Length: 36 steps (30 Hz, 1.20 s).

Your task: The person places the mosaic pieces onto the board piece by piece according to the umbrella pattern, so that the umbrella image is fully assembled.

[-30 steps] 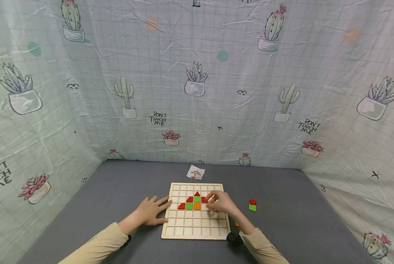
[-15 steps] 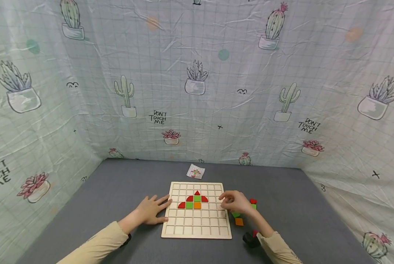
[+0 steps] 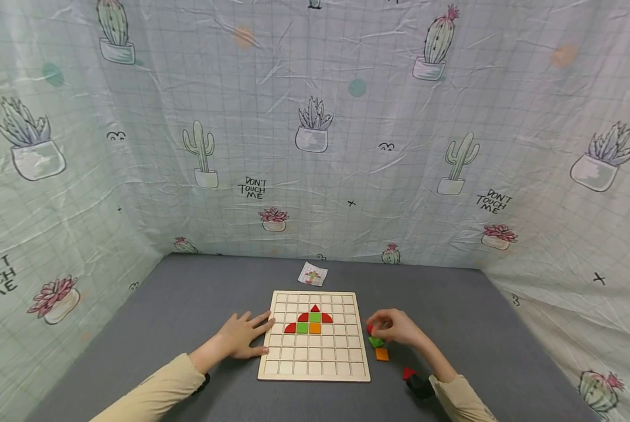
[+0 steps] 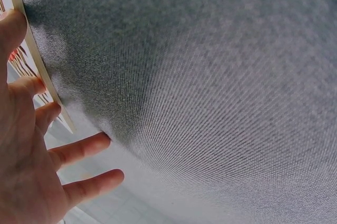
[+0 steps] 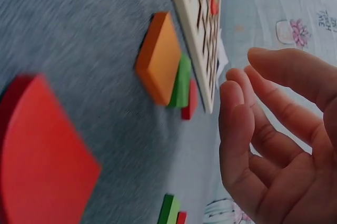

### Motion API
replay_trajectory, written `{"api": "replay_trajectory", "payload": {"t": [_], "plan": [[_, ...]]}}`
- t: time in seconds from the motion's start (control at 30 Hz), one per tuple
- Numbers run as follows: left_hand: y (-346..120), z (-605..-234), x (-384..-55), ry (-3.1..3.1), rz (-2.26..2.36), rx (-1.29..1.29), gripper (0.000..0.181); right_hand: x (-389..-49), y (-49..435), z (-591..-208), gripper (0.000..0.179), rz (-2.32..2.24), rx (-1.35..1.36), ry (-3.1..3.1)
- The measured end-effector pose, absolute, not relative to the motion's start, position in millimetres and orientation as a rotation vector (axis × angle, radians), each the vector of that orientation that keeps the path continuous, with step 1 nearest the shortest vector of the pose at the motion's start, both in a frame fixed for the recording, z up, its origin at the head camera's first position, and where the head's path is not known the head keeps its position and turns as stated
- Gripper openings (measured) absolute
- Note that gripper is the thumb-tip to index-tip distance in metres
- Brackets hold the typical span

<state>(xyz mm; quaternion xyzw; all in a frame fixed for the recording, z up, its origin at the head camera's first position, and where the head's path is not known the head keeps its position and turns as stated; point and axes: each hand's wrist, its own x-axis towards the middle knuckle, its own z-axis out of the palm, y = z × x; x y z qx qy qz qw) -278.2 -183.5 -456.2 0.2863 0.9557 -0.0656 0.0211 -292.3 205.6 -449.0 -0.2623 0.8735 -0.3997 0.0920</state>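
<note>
My left hand (image 3: 242, 337), fingers spread, rests at the left edge of a wooden grid board (image 3: 341, 354); its fingertips touch the rim in the left wrist view. Red, green and orange tiles lie on the board, among them a red triangle (image 3: 315, 308), an orange square (image 3: 315, 329) and a red quarter-round (image 3: 327, 318). Right of the board, my right hand (image 3: 396, 326) hovers over loose tiles with bent fingers. Under it show a red tile (image 3: 370, 330) and a green tile (image 3: 376, 342). In the right wrist view, nothing is between thumb (image 5: 295, 68) and fingers.
An orange tile (image 3: 381, 354) lies by the board's right edge. A red quarter-round (image 3: 409, 373) sits nearer the right wrist. Further green (image 5: 169, 211) and red (image 5: 181, 218) tiles appear in the right wrist view. A printed card (image 3: 313, 274) lies behind the board on the grey table.
My right hand has left the red quarter-round on the board and moved right, over the loose tiles. The left hand has stayed at the board's edge.
</note>
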Motion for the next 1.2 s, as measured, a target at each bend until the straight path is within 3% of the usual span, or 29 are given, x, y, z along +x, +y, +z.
{"api": "replay_trajectory", "payload": {"t": [1.2], "plan": [[-183.2, -461.8, -278.5, 2.955, -0.187, 0.834, 0.067, -292.9, 226.8, -460.7, 0.021, -1.003, -0.630, 2.700]]}}
